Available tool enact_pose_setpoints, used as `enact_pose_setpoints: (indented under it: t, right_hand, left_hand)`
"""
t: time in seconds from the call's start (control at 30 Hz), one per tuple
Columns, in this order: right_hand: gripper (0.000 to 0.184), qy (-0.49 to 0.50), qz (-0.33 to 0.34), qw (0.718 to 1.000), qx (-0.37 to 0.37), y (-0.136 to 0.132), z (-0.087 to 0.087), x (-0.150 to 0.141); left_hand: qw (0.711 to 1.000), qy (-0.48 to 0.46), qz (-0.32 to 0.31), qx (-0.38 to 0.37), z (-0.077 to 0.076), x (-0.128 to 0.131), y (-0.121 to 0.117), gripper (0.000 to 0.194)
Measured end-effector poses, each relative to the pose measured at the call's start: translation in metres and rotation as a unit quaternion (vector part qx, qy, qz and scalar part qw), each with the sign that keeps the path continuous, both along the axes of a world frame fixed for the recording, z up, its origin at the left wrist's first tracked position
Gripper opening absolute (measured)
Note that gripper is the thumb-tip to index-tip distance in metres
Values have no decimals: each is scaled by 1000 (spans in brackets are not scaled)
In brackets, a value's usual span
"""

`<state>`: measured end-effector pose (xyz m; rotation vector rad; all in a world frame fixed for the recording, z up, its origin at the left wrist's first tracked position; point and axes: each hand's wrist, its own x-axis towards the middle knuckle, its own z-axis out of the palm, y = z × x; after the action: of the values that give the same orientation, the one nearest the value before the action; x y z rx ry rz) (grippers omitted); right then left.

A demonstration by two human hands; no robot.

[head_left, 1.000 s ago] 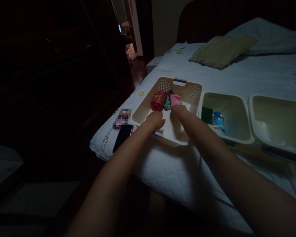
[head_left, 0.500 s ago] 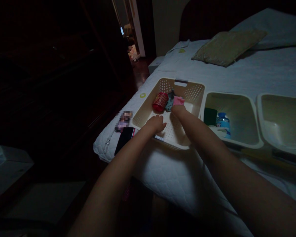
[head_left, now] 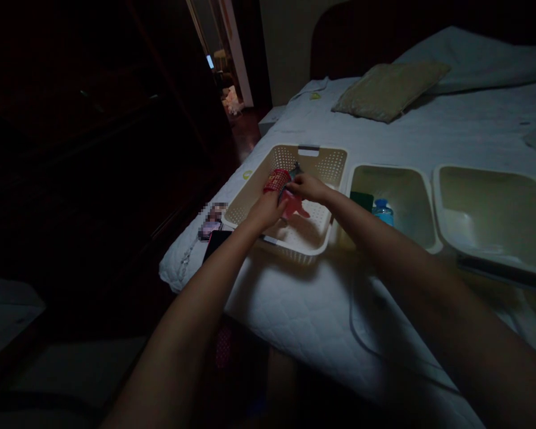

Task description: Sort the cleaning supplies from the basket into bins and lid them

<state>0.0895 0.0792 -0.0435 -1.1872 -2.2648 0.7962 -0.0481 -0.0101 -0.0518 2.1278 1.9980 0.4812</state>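
Observation:
A cream perforated basket (head_left: 326, 164) sits on the bed near its left edge. Inside it lie a red can (head_left: 276, 179) on its side and a dark item behind it. My right hand (head_left: 307, 187) is closed on a pink cloth (head_left: 295, 207), which hangs above the basket floor. My left hand (head_left: 267, 210) is beside the cloth, under the red can, its fingers curled and touching the cloth's left edge. Whether the left hand grips it is unclear in the dim light.
Two cream tubs stand to the right: the middle tub (head_left: 411, 182) holds a water bottle (head_left: 383, 211) and a dark green item (head_left: 361, 199); the far tub (head_left: 495, 202) looks bare. A phone (head_left: 215, 240) lies at the bed corner. An olive pillow (head_left: 388, 89) lies farther back.
My right hand has lifted the pink cloth off the basket's back corner and pulled it toward me. My left hand moved up beside it. The view shifted slightly.

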Motion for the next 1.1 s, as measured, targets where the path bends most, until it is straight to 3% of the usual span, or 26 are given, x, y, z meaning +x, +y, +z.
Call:
enact_pose_setpoints:
  t: [0.1, 0.17, 0.4, 0.53, 0.67, 0.87, 1.1]
  right_hand:
    - [26, 59, 11, 998, -12, -8, 14, 8]
    - [26, 82, -2, 996, 20, -16, 24, 14]
    - [22, 85, -60, 989, 106, -34, 51, 39]
    - [22, 70, -77, 984, 144, -39, 56, 58]
    - [22, 69, -113, 973, 189, -42, 56, 75]
    - [21, 155, -102, 963, 193, -51, 62, 86]
    - [18, 178, -113, 966, 147, -60, 73, 90]
  left_hand:
    - [995, -82, -22, 54, 9, 8, 3, 39]
    - [988, -125, -38, 83, 16, 12, 5, 39]
    - [979, -176, 2, 100, 49, 13, 15, 24]
    - [974, -211, -34, 69, 63, 14, 11, 18]
    - [951, -292, -88, 49, 68, 23, -1, 24]
    - [919, -366, -147, -6, 70, 41, -12, 36]
    - [918, -371, -132, 46, 78, 47, -10, 18]
